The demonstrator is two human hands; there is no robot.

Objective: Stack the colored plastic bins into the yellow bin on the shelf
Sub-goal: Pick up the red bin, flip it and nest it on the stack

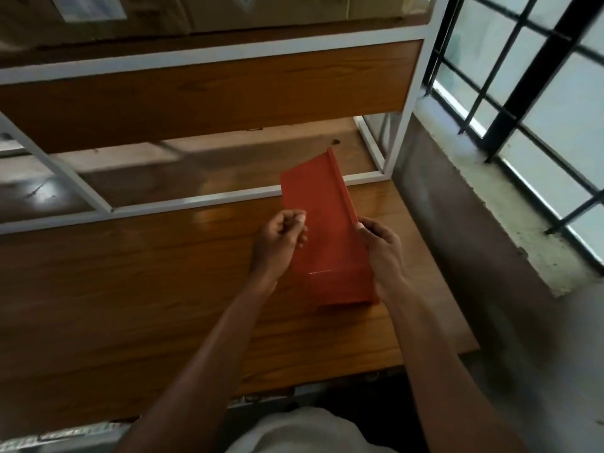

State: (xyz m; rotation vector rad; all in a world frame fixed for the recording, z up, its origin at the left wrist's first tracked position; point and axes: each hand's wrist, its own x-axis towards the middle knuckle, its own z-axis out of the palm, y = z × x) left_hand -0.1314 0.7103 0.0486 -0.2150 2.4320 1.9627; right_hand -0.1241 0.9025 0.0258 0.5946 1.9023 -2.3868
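I am holding the red bin over the shelf, my right hand pinching its rim, my left hand curled beside it (maybe touching). It seems light, stiff, slippery.

A bin held between two hands in front of a shelf, with a window to the right.

The bin sits between the left hand and the right hand, its far end reaching over the shelf frame and its near end over the wooden board in front. The left hand touches its left side; the right hand clasps its right rim. Behind and above, a higher shelf board carries cardboard boxes. Right of the shelf, a sill runs beneath the barred window.
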